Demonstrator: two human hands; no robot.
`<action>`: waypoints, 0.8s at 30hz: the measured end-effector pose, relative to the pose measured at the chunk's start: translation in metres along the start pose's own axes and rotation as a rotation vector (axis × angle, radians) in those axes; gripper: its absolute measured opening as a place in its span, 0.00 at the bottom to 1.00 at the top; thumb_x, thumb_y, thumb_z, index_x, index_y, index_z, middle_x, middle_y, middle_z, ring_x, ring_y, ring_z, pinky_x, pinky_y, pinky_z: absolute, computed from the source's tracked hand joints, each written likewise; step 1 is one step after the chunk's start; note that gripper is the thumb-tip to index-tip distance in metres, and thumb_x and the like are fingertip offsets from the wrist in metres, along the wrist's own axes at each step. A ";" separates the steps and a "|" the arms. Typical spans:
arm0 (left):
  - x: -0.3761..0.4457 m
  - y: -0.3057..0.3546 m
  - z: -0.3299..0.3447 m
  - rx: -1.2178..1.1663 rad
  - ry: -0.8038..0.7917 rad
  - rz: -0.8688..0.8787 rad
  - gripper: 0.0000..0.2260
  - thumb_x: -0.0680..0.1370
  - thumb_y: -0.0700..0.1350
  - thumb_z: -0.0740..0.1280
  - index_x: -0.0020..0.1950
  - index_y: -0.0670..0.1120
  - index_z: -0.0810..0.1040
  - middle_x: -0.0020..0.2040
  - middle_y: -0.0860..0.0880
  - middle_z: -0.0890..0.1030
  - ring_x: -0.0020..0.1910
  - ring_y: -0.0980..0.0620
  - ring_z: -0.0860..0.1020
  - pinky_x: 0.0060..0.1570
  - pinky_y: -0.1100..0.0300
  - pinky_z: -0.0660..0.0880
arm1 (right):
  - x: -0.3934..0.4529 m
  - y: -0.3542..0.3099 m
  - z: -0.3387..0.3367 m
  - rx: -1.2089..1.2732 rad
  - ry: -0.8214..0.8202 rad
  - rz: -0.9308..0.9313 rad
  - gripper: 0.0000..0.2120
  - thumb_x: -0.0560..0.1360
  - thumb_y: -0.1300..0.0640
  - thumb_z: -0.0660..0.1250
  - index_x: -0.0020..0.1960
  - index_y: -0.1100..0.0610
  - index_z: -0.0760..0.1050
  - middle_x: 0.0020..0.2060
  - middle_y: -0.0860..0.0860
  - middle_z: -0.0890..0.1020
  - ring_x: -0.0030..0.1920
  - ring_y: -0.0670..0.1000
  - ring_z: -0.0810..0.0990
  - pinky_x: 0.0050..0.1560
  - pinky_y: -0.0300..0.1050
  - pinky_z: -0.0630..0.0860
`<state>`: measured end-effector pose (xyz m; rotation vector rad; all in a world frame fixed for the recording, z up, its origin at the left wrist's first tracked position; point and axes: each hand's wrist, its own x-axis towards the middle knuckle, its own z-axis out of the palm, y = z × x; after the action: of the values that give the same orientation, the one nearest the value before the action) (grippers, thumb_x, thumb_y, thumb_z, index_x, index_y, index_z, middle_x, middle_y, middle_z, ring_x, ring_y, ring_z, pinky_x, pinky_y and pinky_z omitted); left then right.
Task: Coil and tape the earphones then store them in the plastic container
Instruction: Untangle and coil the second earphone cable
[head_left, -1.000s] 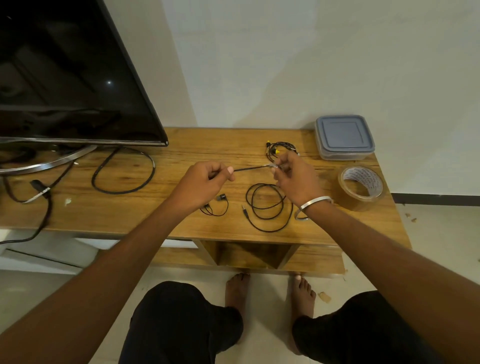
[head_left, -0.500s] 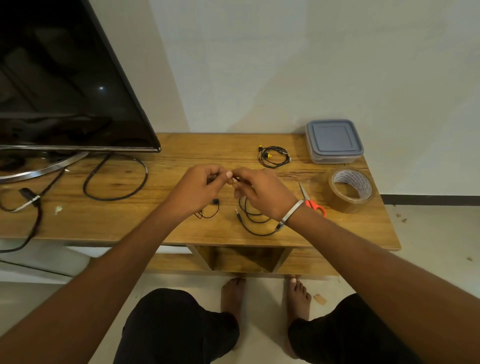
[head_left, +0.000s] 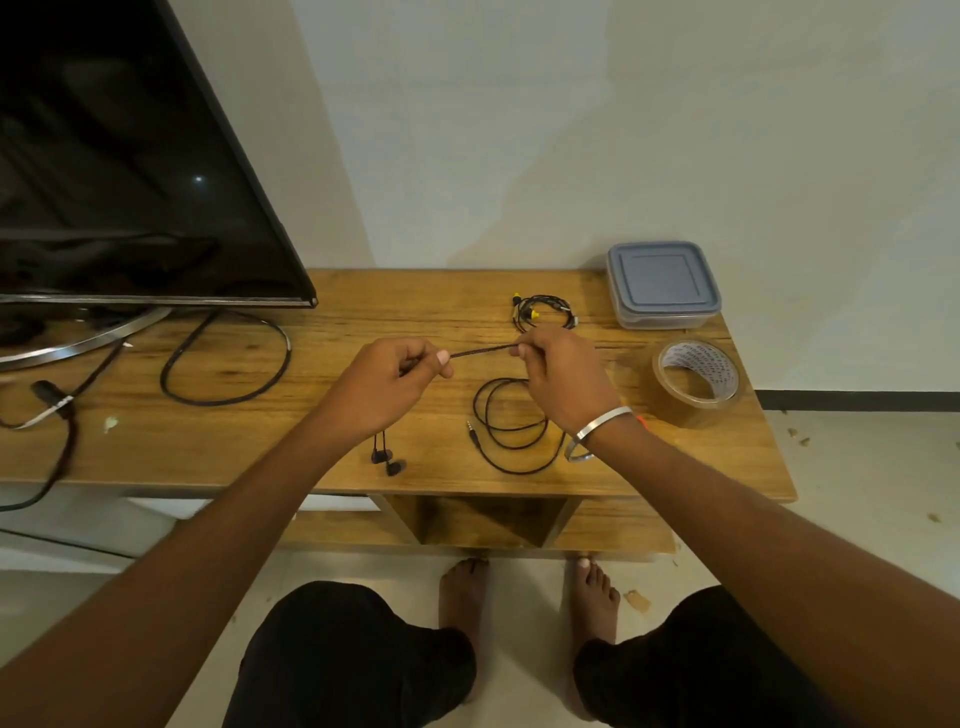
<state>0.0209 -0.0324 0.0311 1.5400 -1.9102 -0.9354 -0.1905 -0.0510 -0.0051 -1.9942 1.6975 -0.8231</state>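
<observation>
A stretch of black earphone cord (head_left: 480, 352) is held taut between both hands above the wooden table (head_left: 363, 322). The left hand (head_left: 387, 384) has thumb and curled fingers pinched on the cord's left end; the right hand (head_left: 563, 382) has fingertips clamped on its right end. From under the left hand two black earbuds (head_left: 387, 460) are seen hanging down to the table's front edge. The rest of the cord is laid in loose loops (head_left: 511, 426) on the table below the right hand, with the jack plug (head_left: 471, 430) at their left side. A metal bangle (head_left: 597, 431) is worn on the right wrist.

A second earphone set (head_left: 543, 312), already coiled, with yellow tips, is placed further back, just beyond the right hand. The plastic container (head_left: 662, 283), lid on, is set at the table's back right corner, well apart from the held cord. A roll of clear tape (head_left: 696, 382) is stood near the right edge, in front of the container. A small orange bit (head_left: 643, 420) is visible beside the right wrist; what it belongs to cannot be told.

A TV (head_left: 130, 171) is stood at left, with a thick black cable (head_left: 228, 364) looped on the table in front of it.
</observation>
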 end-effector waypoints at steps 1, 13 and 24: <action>0.001 0.000 0.001 0.002 0.003 0.008 0.11 0.81 0.51 0.62 0.44 0.54 0.82 0.44 0.42 0.84 0.46 0.45 0.82 0.47 0.48 0.77 | -0.001 0.000 0.002 -0.015 -0.020 -0.003 0.10 0.78 0.58 0.61 0.57 0.53 0.76 0.53 0.50 0.80 0.56 0.53 0.78 0.59 0.58 0.73; 0.007 0.010 0.003 -0.041 -0.052 0.068 0.11 0.81 0.53 0.62 0.44 0.53 0.82 0.30 0.43 0.72 0.28 0.46 0.68 0.30 0.54 0.66 | -0.002 -0.027 -0.004 0.100 -0.084 -0.359 0.10 0.79 0.58 0.60 0.51 0.56 0.80 0.30 0.46 0.82 0.32 0.43 0.80 0.44 0.41 0.74; -0.001 -0.004 0.000 -0.142 -0.096 -0.041 0.12 0.82 0.50 0.61 0.46 0.47 0.81 0.29 0.49 0.69 0.28 0.51 0.72 0.35 0.51 0.77 | 0.000 -0.010 -0.018 0.087 0.094 -0.172 0.09 0.79 0.59 0.60 0.51 0.57 0.79 0.31 0.46 0.79 0.33 0.45 0.78 0.44 0.45 0.76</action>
<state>0.0238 -0.0317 0.0285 1.4808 -1.8395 -1.1563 -0.1942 -0.0481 0.0148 -2.0932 1.5266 -1.0461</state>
